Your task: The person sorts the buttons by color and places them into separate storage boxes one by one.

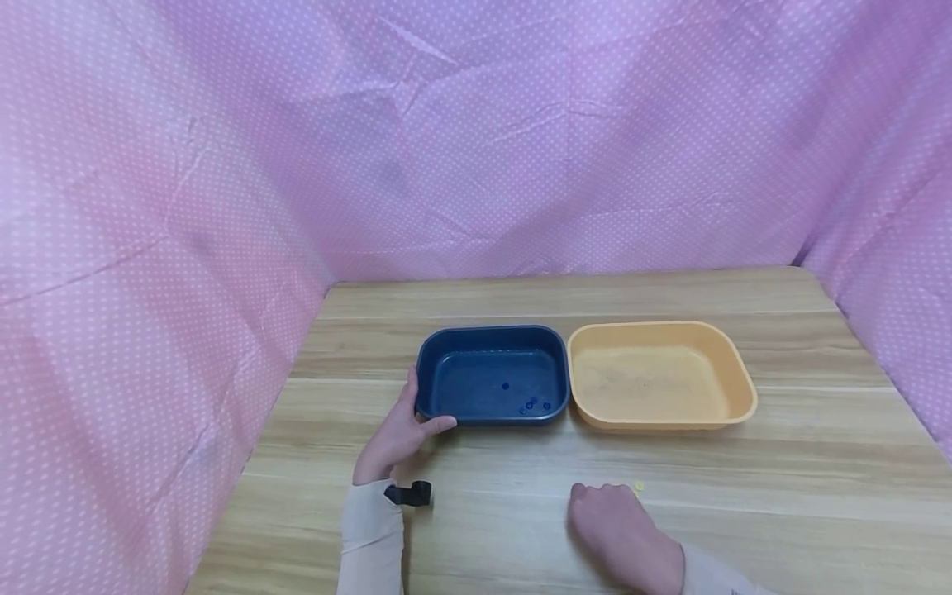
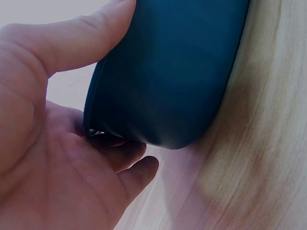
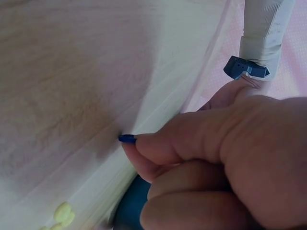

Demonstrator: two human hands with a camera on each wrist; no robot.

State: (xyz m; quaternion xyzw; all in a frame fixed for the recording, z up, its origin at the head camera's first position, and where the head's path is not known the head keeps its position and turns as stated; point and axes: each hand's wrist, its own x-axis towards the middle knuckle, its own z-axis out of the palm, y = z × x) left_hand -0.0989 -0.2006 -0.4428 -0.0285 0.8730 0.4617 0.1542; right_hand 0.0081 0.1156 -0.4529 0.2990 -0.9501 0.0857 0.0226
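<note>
My left hand (image 1: 397, 431) holds the near left corner of a dark blue plastic basin (image 1: 491, 420), thumb along the front and fingers round the left side. In the left wrist view, the thumb lies against the basin's wall (image 2: 172, 72) and the other fingers bend behind its edge. Several small dark blue pieces (image 1: 546, 406) lie on the basin's floor, mostly toward its near right corner. My right hand (image 1: 617, 525) is low over the table in front of the basins. Between its thumb and index finger it pinches a small blue piece (image 3: 127, 138), whose full shape is hidden.
A yellow-orange basin (image 1: 662, 424) stands right beside the blue one. Just beyond my right hand, a small yellow piece (image 1: 640, 487) lies on the wooden table (image 1: 491, 512). Pink dotted cloth (image 1: 476, 165) hangs behind and along both sides.
</note>
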